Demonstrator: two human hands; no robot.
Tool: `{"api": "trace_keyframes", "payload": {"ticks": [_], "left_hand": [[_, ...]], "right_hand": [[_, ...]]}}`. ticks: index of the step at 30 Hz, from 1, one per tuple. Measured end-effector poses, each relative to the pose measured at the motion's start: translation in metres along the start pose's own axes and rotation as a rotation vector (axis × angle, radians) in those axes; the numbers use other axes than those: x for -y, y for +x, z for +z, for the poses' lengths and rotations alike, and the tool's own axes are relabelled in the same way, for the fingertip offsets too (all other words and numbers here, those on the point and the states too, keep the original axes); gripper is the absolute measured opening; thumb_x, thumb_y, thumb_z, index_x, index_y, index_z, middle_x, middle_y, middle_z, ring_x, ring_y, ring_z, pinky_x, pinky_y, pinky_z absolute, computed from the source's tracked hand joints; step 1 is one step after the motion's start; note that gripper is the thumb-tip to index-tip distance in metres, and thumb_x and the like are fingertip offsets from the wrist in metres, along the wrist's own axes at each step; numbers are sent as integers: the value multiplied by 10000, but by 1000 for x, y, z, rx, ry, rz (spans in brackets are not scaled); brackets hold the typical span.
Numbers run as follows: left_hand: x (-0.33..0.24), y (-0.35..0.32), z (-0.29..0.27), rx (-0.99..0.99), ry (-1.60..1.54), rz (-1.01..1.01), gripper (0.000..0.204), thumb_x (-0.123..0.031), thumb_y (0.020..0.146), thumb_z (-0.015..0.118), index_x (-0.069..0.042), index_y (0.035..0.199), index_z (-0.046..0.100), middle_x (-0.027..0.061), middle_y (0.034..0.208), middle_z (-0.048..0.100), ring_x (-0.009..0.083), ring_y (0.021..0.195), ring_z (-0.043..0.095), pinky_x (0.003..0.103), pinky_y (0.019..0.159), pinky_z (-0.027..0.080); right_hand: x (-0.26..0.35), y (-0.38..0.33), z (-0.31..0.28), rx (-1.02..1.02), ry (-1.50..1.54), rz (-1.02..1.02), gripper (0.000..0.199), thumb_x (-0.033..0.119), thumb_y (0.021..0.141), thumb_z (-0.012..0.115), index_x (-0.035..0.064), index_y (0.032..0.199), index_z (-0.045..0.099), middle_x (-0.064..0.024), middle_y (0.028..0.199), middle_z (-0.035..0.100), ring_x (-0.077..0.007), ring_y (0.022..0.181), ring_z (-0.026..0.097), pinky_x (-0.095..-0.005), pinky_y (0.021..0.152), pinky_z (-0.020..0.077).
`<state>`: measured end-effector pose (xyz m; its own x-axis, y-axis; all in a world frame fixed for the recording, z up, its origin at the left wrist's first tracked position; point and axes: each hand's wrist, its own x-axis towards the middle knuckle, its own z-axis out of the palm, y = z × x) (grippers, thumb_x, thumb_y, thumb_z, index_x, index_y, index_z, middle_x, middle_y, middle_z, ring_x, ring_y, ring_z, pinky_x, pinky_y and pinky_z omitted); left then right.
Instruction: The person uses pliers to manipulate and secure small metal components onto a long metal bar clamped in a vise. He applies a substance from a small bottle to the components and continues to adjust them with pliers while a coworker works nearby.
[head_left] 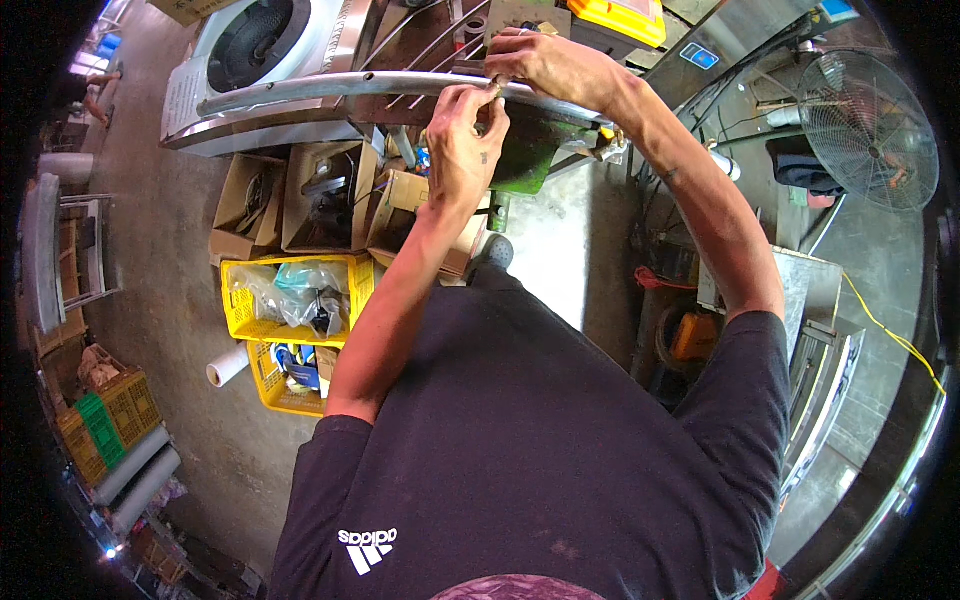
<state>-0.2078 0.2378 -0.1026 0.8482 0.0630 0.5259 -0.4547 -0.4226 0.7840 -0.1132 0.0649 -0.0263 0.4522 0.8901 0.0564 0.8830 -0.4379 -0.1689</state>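
A long, curved metal tube (330, 86) with small holes lies across the bench in front of me. My left hand (463, 140) is at its near side, thumb and forefinger pinched together at the tube's edge. Whatever sits between those fingertips is too small to name. From the far side, my right hand (555, 68) reaches over the tube with its fingers bent down and closed close to the left fingertips. What the right fingers grip is hidden. A green metal part (525, 160) shows below the tube, beside my left wrist.
A white appliance with a round dark opening (258, 45) stands far left. Cardboard boxes (247, 205) and yellow crates (232, 310) sit on the floor at left. A yellow-lidded toolbox (622, 18) is behind my right hand. A standing fan (868, 130) and cables are at right.
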Motion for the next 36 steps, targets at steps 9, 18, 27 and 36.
{"api": "trace_keyframes", "payload": {"ticks": [9,18,27,36], "left_hand": [[11,14,-22,126,-1,54,182,-22,910,746,-15,1091,768,136,1061,758,252,971,745,330,877,569],[38,45,-38,305,66,190,232,-4,929,691,-60,1140,771,105,1089,757,269,1001,727,347,892,564],[59,87,-40,541,51,232,320,86,895,607,-58,1142,752,117,1140,749,296,1104,702,382,977,536],[55,99,-33,607,-54,145,336,104,913,580,-41,1176,731,131,1146,757,258,1092,726,353,987,541]], "right_hand": [[1,-1,9,-189,45,-28,235,-10,862,626,-32,1096,650,-188,1100,666,-377,1152,619,-432,1029,512],[-1,0,18,-161,93,113,209,79,924,648,-22,1106,639,-225,1042,677,-420,1041,660,-482,925,540],[19,2,15,-210,133,258,206,152,966,654,-25,1070,661,-234,1001,699,-431,983,682,-499,873,550],[38,1,22,-249,172,542,198,178,982,632,-16,1009,658,-242,920,689,-447,911,694,-521,775,560]]}}
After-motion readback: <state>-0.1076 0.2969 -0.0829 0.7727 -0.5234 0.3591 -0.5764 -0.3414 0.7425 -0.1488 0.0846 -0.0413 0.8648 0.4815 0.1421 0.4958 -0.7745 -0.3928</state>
